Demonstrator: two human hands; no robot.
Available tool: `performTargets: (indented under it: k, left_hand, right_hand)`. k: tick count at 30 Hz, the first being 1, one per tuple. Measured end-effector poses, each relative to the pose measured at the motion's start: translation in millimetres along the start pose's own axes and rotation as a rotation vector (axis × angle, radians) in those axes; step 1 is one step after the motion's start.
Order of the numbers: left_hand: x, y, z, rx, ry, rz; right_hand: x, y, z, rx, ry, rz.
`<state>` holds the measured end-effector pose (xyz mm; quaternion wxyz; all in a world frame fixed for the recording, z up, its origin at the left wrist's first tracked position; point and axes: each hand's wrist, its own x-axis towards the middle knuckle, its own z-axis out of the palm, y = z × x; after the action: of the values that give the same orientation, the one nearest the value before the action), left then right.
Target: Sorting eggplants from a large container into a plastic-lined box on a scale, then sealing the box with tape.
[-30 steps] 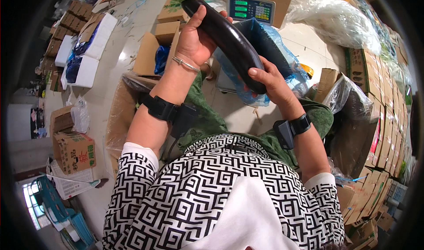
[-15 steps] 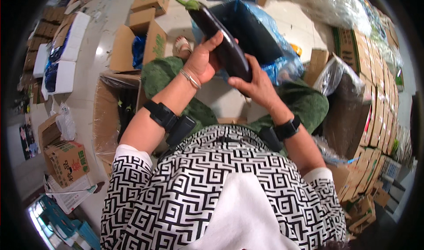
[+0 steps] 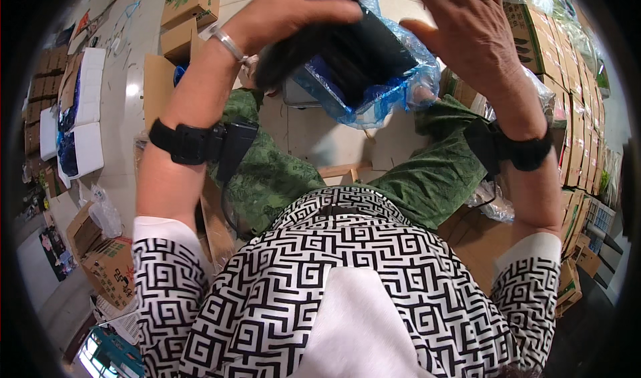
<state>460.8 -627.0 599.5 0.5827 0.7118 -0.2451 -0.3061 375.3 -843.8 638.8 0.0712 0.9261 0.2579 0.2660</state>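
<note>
Eggplant (image 3: 300,43) lies clasped in the left hand (image 3: 280,14), apart from the spread right hand (image 3: 471,36).

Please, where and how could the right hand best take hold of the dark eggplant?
Probably its upper part, approached from the right: the long, slanted dark eggplant is held from the left by the left hand, leaving its right side facing the spread right hand. Blur hides finer details.
</note>
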Motion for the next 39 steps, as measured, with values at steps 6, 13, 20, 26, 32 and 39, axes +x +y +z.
performTargets:
  k: [6, 13, 20, 26, 32, 39]
  left_hand:
    - [43.6, -23.1, 27.8, 0.732, -0.188, 0.324]
    - [83.5, -125.2, 38.0, 1.291, 0.103, 0.392]
    - [22.8, -121.4, 24.1, 1.353, -0.59, -0.37]
    - [-41.8, -141.4, 15.8, 1.256, -0.069, 0.099]
    - [-40.7, -167.5, 23.9, 1.106, 0.211, 0.362]
    - [-39.6, -166.7, 24.2, 0.976, 0.235, 0.437]
  right_hand:
    - [-46.0, 8.9, 33.5, 0.345, -0.382, 0.022]
    - [-116.5, 44.0, 31.9, 0.642, -0.507, 0.687]
    - [-77.2, 9.4, 57.4, 1.434, -0.815, 1.21]
    - [-31.2, -33.0, 139.0, 0.985, -0.922, 0.752]
    - [-25.9, -95.0, 228.6, 0.774, -0.936, 0.552]
    - [-57.1, -131.6, 260.8, 0.682, -0.936, 0.673]
